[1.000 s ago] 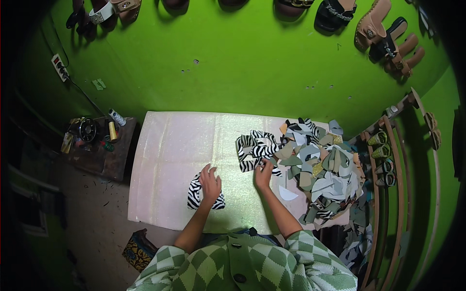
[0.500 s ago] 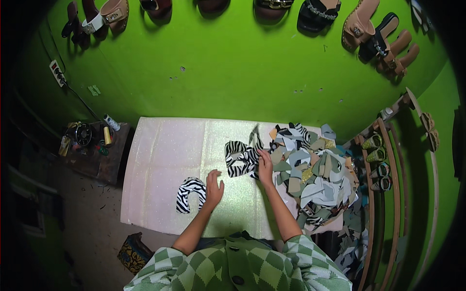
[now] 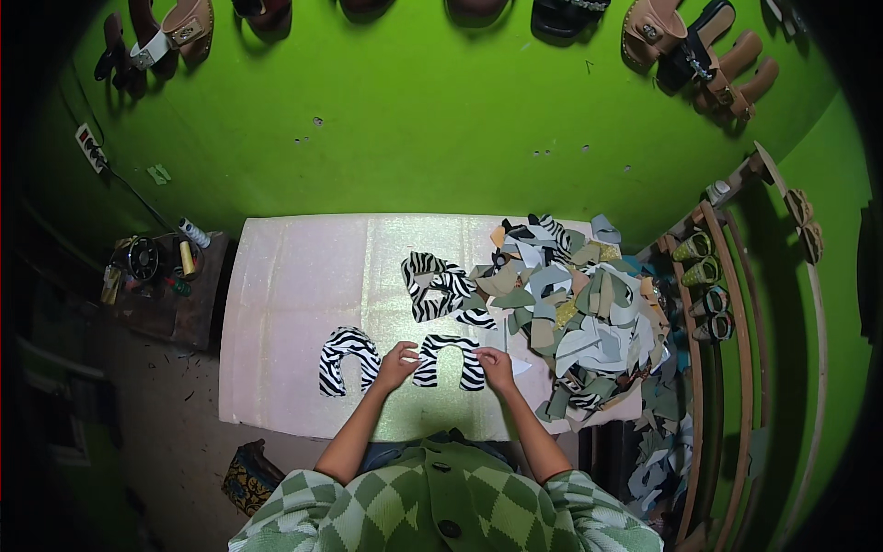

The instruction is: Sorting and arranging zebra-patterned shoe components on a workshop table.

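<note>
A zebra-striped, U-shaped cut piece [image 3: 450,343] lies over the table in front of me, its curved side facing the wall. My left hand [image 3: 396,366] pinches its left edge and my right hand [image 3: 496,368] pinches its right edge. Just left of my left hand is another zebra-striped U-shaped piece [image 3: 346,346], perhaps a small stack. Farther back sits a loose pile of zebra-striped pieces [image 3: 428,294], touching the scraps on its right. One short striped strip [image 3: 476,318] rests between that pile and my right hand.
A large heap of grey, green, white and gold scraps [image 3: 598,317] covers the right of the pale shimmering table [image 3: 285,304]. At left a small dark stand [image 3: 175,313] carries thread spools. A wooden rack [image 3: 708,276] with sandals stands right. Sandals [image 3: 648,32] hang on the green wall.
Both hands have come nearer my body, and the right one has brought a striped U-shaped piece from the pile. The left hand now grips it too. The whole view has shifted slightly.
</note>
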{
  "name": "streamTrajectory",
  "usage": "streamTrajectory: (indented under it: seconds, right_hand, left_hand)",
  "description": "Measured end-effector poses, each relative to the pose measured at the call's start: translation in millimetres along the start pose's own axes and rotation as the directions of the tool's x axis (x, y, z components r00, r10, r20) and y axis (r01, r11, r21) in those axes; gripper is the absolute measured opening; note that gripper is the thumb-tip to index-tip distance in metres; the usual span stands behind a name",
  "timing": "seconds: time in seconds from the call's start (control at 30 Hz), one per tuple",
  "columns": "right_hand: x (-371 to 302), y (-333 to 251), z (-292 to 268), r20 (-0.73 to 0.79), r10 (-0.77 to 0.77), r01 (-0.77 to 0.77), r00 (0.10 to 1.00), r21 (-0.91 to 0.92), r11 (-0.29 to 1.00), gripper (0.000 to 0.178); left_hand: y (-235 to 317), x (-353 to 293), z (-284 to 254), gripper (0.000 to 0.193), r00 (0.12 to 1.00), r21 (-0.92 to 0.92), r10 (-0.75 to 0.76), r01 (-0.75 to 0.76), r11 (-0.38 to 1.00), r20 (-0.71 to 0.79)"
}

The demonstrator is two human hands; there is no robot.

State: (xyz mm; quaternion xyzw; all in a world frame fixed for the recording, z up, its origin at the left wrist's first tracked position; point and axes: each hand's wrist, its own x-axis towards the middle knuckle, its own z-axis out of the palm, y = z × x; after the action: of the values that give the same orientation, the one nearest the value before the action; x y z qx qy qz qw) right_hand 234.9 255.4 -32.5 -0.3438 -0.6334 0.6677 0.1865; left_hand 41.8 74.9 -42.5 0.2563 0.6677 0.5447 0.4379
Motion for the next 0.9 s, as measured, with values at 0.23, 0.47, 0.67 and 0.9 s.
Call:
streamTrajectory:
  seconds: [0.23, 0.47, 0.67, 0.9]
  right_hand:
    - [-4, 3, 1, -0.141, -0.195, 0.101, 0.971, -0.497, 0.862, 0.014]
    - [43, -23, 0, -0.316, -0.433, 0.052, 0.844, -0.756, 0.652, 0.036]
    - [63, -19, -8, -0.251, -0.284, 0.075, 0.925, -0.615, 0.785, 0.033]
    - [56, -20, -22, 0.273, -0.005, 0.015, 0.962, -0.033, 0.999, 0.013]
  left_hand:
    - [13, -7, 15, 0.038, 0.999, 0.391, 0.05, -0.045, 0.919, -0.003]
    - [35, -10, 26, 0.037, 0.964, 0.567, 0.262, -0.194, 0.8, -0.039]
    - [25, -1, 31, 0.04, 0.924, 0.595, 0.357, -0.366, 0.716, 0.138]
    - [14, 19, 25, 0.051, 0.969, 0.259, 0.247, -0.236, 0.936, -0.007]
